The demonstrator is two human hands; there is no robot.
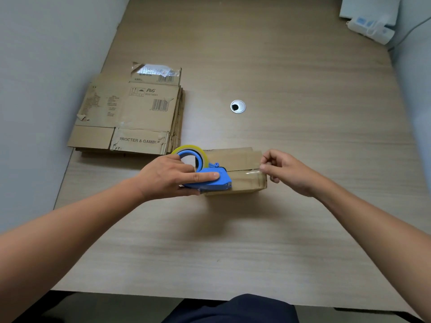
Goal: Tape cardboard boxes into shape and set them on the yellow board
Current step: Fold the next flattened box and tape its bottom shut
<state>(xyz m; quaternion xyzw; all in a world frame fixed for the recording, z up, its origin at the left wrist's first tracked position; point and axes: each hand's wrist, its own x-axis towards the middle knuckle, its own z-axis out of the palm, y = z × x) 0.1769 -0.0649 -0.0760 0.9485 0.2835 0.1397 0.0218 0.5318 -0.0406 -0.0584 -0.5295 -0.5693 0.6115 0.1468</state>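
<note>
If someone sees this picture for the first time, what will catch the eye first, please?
The bright blue tape dispenser stands out in the middle of the table, gripped by the left hand on a small cardboard box, whose right end the right hand holds. Behind it, at the left, lies a stack of flattened cartons with printed labels.

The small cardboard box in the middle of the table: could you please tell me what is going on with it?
A person is taping the box shut. The left hand grips a blue tape dispenser resting on the box's top, while the right hand pinches the tape, laid along the seam, at the box's right edge. A stack of flattened boxes lies on the table at left; no yellow board is in view.
</note>
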